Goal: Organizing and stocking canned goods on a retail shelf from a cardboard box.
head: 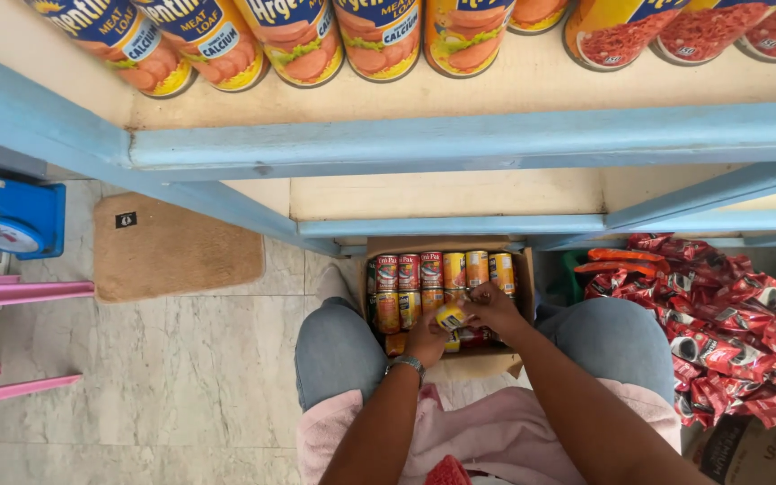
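Note:
I look straight down between my knees at a brown cardboard box (525,269) on the floor, filled with several red and yellow food cans (431,269) standing upright. My left hand (426,339) and my right hand (494,310) meet above the box's near side. Both are closed around one small yellow can (449,316) held between them. A metal watch sits on my left wrist (406,364). My jeans-covered legs flank the box.
A blue-edged wooden shelf (460,144) runs across the top, holding several meat-loaf cans (298,36). Red snack packets (729,314) pile up at the right. On the left tiled floor lie a brown doormat (172,251), a blue scale (11,220) and pink bars (20,295).

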